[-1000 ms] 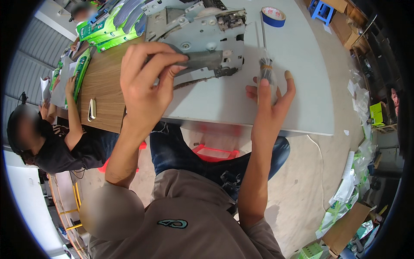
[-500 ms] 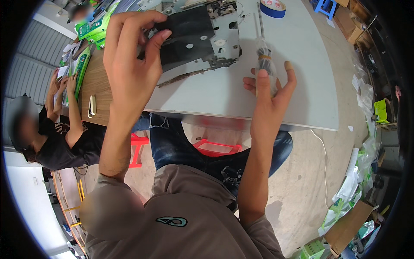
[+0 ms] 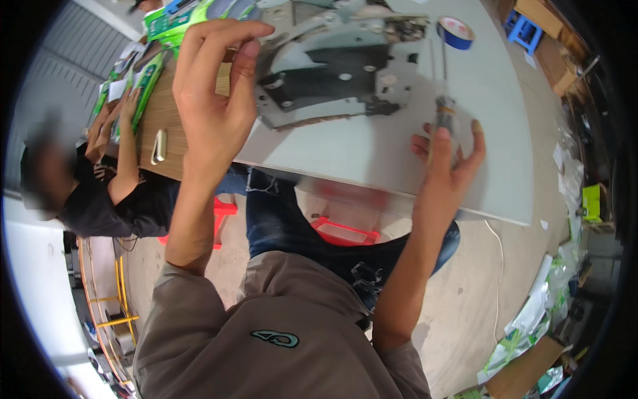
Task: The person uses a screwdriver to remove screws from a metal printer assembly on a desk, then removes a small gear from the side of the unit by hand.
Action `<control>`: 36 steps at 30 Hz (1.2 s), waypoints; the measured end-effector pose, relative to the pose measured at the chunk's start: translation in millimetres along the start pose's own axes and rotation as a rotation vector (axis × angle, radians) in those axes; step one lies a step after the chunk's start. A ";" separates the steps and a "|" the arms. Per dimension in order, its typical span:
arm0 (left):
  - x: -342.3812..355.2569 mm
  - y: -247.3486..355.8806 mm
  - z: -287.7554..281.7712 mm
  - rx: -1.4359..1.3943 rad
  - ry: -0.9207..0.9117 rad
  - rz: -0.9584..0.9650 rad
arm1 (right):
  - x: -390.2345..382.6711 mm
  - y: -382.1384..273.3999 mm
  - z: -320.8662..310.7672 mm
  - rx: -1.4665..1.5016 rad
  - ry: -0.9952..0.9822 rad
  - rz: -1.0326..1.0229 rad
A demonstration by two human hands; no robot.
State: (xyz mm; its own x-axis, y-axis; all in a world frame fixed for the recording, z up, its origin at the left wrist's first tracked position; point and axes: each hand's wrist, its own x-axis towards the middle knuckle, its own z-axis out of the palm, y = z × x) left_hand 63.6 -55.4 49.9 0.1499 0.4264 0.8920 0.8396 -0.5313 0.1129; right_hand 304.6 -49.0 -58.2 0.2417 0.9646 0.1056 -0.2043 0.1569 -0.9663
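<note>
My left hand (image 3: 216, 100) grips the left edge of a grey metal mechanism (image 3: 332, 73), a flat chassis with dark plates and small parts, tilted up off the white table (image 3: 505, 133). My right hand (image 3: 444, 169) rests on the table near its front edge, fingers spread around a screwdriver (image 3: 442, 113) whose shaft points away from me; the thumb and fingers close loosely on its handle.
A blue tape roll (image 3: 456, 32) lies at the far side. Green packages (image 3: 159, 40) sit on a wooden board (image 3: 156, 113) to the left. Another person (image 3: 86, 179) in black sits at the left. A red stool (image 3: 345, 229) is under me. Cardboard boxes (image 3: 551, 60) stand at right.
My left hand has lifted and turned the mechanism, showing its dark underside closer to me. My right hand stays by the screwdriver at the table's edge.
</note>
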 end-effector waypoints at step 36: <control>-130.8 23.2 -4.5 -1.212 0.120 -0.986 | -7.8 6.4 15.5 -0.059 0.090 -0.065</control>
State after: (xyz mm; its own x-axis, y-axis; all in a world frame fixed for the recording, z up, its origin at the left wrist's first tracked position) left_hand 61.2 -126.8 -62.2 -0.2747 0.9204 0.2782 -0.3356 -0.3629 0.8693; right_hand 286.7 -52.3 -61.6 0.3374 0.9295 0.1491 -0.1299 0.2028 -0.9706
